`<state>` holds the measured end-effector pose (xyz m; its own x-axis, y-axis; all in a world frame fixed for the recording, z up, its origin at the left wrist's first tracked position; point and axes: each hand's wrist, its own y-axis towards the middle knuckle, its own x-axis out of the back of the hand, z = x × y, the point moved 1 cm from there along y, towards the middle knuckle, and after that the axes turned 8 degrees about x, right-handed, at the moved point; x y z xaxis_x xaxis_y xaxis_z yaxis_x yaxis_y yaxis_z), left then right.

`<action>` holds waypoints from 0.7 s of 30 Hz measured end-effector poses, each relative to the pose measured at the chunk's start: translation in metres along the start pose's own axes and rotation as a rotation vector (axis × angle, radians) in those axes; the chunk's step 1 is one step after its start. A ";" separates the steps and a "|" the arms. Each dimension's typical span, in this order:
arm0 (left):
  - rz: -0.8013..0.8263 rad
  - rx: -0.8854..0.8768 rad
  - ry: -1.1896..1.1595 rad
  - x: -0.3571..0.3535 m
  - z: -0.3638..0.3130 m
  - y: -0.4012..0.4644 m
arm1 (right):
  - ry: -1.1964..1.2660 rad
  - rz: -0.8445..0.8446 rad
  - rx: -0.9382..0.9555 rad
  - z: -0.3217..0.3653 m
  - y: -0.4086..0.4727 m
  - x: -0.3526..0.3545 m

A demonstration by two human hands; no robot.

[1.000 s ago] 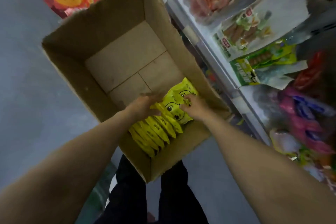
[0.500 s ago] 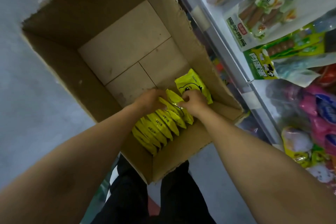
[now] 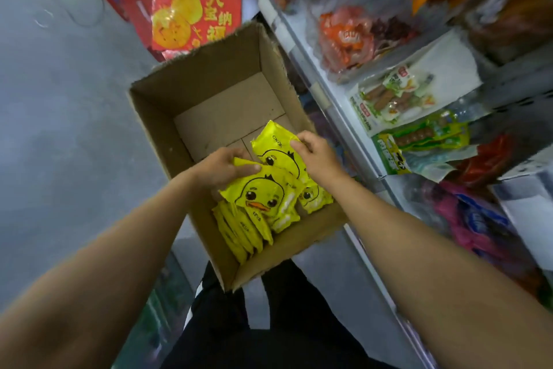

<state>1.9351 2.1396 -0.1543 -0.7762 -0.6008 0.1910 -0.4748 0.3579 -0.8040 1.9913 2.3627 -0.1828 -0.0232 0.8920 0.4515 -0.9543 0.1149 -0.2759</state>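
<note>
An open cardboard box [image 3: 155,129] stands on the floor in front of my legs. Several yellow duck-print snack packets stand in a row [image 3: 239,234] at its near end. My left hand [image 3: 221,169] grips the top edge of a raised duck packet [image 3: 263,195], thumb laid across it. My right hand [image 3: 314,156] pinches the right edge of a second yellow packet [image 3: 275,147] lifted just behind the first. Another packet [image 3: 314,198] lies against the box's right wall. The far half of the box bottom [image 3: 227,117] is bare.
A white shelf rack [image 3: 335,117] runs along the right, packed with bagged snacks: a sausage pack [image 3: 398,96], a green pack [image 3: 428,138], pink bags [image 3: 478,225]. A red gift bag [image 3: 194,18] stands behind the box. Grey floor [image 3: 59,129] lies on the left.
Both hands have lifted yellow packets up out of the row, so their duck faces now show. The view has pulled back and tilted up, showing the red bag again.
</note>
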 end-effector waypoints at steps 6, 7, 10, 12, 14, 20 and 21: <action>0.038 -0.040 -0.171 -0.004 -0.026 -0.074 | 0.013 -0.043 -0.011 0.052 -0.020 0.029; 0.034 -0.053 -0.209 -0.004 -0.028 -0.084 | 0.054 -0.057 -0.039 0.061 -0.026 0.033; 0.081 -0.099 -0.304 -0.007 -0.032 -0.116 | 0.168 -0.123 -0.169 0.074 -0.050 0.040; 0.130 -0.112 -0.339 -0.010 -0.034 -0.136 | 0.303 -0.180 -0.299 0.076 -0.070 0.041; 0.172 -0.129 -0.347 -0.015 -0.034 -0.152 | 0.421 -0.186 -0.393 0.081 -0.096 0.041; 0.276 -0.170 -0.368 -0.039 -0.020 -0.199 | 0.632 -0.148 -0.429 0.094 -0.177 0.026; 0.299 -0.172 -0.364 -0.044 -0.018 -0.207 | 0.624 -0.189 -0.421 0.093 -0.190 0.023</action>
<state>2.0598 2.1043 0.0140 -0.7086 -0.6531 -0.2671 -0.3387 0.6469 -0.6832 2.1440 2.3209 -0.0411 0.4201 0.9075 -0.0037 -0.7288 0.3350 -0.5971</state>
